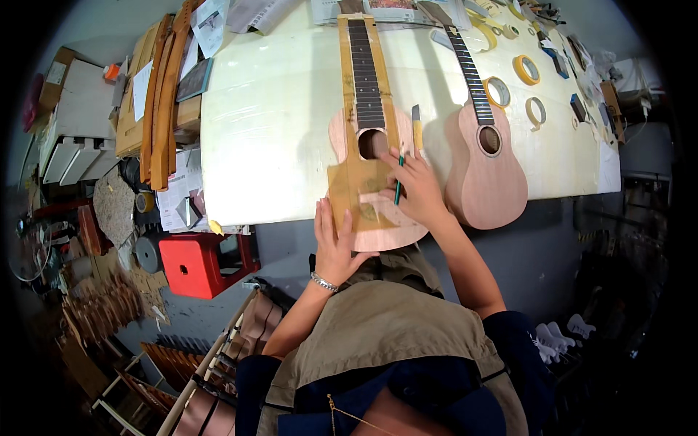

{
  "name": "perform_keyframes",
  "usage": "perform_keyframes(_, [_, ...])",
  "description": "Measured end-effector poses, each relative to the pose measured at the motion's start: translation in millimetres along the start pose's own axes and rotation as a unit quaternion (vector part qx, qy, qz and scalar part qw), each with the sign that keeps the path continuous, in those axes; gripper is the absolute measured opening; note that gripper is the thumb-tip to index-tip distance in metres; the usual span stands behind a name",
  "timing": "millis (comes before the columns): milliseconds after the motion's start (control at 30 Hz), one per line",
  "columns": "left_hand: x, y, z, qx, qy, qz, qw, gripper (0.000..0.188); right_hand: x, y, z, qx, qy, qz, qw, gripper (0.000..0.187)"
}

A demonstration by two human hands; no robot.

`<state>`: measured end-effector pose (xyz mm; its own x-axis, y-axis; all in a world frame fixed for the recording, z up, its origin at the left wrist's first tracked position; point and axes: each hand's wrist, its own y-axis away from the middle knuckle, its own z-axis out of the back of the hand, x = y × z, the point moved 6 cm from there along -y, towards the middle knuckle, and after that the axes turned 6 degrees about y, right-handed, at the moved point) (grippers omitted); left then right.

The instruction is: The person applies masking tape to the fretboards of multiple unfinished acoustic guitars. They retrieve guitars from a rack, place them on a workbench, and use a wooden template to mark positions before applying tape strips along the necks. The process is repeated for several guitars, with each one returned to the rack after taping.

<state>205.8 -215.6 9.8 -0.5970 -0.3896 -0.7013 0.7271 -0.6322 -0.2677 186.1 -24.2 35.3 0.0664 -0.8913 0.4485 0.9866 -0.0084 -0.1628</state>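
Note:
A small pale pink ukulele (pixel 392 238) lies in front of me, its neck pointing away and its lower end at the table's near edge. Over its body rests a flat tan template (pixel 342 185), whose two long arms run along both sides of the dark fretboard (pixel 366 76). My left hand (pixel 336 243) lies with fingers stretched over the template's lower left corner and the body's edge. A green pencil (pixel 399 178) stands steeply in the closed fingers of my right hand (pixel 418 189), just below the sound hole. Its lower tip is over the body's right part.
A second ukulele (pixel 486 182) lies to the right, overhanging the table edge. Between the two is a knife (pixel 417 131) with a yellow handle. Tape rolls (pixel 526 70) are scattered at the right. Wooden necks (pixel 161 102) are stacked left; a red stool (pixel 196 265) stands below.

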Motion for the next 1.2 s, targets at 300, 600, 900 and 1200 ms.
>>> perform_keyframes(300, [3,2,-3,0.01,-0.031,-0.012,0.999,0.088,25,37,28,-0.168,-0.075,-0.055,0.981,0.013])
perform_keyframes(600, [4,2,-6,-0.009,-0.03,-0.016,0.999,0.087,45,26,-1,-0.129,-0.025,0.052,0.99,0.016])
perform_keyframes(900, [4,3,-4,0.0,-0.041,-0.011,0.999,0.088,27,12,-2,-0.01,-0.064,-0.068,0.996,0.014])
perform_keyframes(1200, [-1,1,-3,0.015,-0.045,-0.016,0.999,0.089,-27,40,10,-0.134,-0.026,-0.259,0.956,0.014])
